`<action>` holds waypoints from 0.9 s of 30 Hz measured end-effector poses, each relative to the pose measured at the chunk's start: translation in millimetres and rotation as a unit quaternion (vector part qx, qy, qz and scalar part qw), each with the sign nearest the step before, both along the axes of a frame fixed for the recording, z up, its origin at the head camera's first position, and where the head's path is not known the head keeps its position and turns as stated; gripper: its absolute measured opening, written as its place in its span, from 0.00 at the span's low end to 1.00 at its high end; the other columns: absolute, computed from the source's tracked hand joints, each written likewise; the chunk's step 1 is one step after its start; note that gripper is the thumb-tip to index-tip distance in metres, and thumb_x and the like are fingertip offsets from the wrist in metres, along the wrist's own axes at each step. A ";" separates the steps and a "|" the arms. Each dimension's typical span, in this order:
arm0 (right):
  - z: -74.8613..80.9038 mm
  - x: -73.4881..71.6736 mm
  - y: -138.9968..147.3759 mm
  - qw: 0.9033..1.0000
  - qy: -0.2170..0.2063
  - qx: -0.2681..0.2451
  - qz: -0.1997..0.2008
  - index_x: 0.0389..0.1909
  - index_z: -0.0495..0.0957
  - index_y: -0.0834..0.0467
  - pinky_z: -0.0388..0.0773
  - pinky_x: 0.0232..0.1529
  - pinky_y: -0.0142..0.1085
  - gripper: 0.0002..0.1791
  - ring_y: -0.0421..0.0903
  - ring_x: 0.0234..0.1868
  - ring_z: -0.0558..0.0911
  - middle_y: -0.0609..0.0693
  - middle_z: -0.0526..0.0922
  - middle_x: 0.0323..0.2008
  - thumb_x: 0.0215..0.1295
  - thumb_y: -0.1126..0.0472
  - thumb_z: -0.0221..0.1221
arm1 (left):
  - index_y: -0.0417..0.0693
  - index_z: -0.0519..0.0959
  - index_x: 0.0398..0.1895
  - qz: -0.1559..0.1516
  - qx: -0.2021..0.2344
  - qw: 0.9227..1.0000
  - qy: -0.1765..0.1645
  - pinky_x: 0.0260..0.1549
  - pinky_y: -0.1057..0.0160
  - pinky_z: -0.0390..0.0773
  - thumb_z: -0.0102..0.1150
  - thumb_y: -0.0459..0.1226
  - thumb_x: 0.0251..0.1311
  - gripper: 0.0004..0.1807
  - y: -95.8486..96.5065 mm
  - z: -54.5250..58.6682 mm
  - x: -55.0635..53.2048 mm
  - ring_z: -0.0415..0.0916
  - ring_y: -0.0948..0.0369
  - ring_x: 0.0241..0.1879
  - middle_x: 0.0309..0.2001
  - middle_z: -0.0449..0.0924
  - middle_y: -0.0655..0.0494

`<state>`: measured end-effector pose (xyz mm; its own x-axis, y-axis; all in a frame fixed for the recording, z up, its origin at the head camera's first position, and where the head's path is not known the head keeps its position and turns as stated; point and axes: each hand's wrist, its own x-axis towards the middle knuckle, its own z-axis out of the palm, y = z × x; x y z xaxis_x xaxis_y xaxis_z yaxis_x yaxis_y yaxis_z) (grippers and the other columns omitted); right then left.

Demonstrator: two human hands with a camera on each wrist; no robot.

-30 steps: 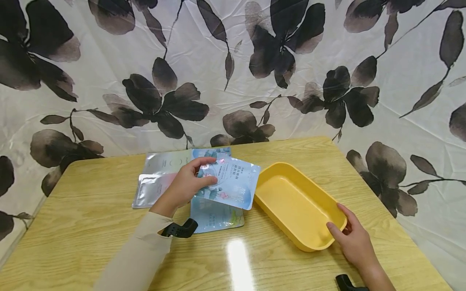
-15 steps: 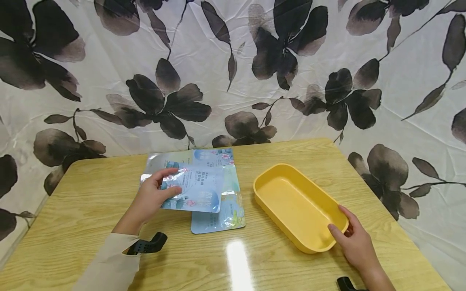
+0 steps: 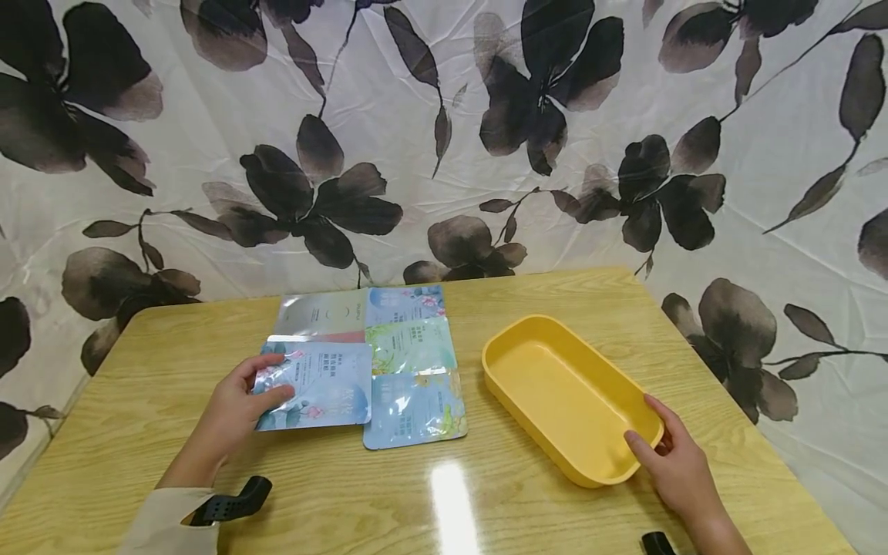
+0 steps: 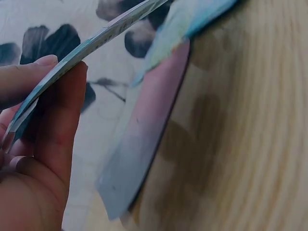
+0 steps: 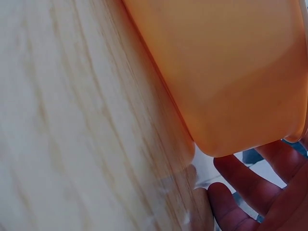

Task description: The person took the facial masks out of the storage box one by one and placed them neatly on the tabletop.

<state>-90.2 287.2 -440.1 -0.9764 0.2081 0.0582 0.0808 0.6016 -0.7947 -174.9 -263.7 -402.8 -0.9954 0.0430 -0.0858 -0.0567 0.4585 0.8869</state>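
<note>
My left hand [image 3: 232, 408] pinches a blue face mask packet [image 3: 329, 385] printed with lotus flowers by its left edge, thumb on top. In the left wrist view the packet [image 4: 79, 55] is raised above the table, with a pink-and-silver packet [image 4: 144, 130] lying below. From the head view that lower packet is mostly hidden. Other flat packets lie side by side: a silver-green one [image 3: 322, 312], a blue one [image 3: 405, 303], a green one [image 3: 412, 344] and a blue-yellow one [image 3: 416, 408]. My right hand [image 3: 676, 462] grips the near right end of a yellow plastic tray [image 3: 565, 397], thumb over the rim.
The wooden table [image 3: 333, 493] ends at the back against a floral curtain [image 3: 416, 139]. Bare wood separates the packets from the tray. A bright light reflection [image 3: 454, 505] falls on the front of the table.
My left hand has carried the blue face mask packet leftward and down, from beside the tray to over the lower-left packet. My right hand and the tray stay in place.
</note>
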 end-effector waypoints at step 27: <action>-2.2 1.3 -0.8 1.000 0.016 -0.007 0.002 0.67 0.52 0.56 0.69 0.36 0.18 0.37 0.21 0.42 0.67 0.64 0.64 0.58 0.60 0.51 0.56 | 0.43 0.57 0.62 0.018 -0.041 0.997 -0.063 0.52 0.46 0.60 0.61 0.49 0.52 0.38 -14.5 -35.4 4.9 0.55 0.46 0.55 0.63 0.49 0.35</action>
<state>-88.9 286.4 -442.3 -0.9750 0.2049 0.0856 0.0533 0.5901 -0.8056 -169.9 -278.2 -438.2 -0.9771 -0.0042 -0.2125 -0.1830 0.5255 0.8309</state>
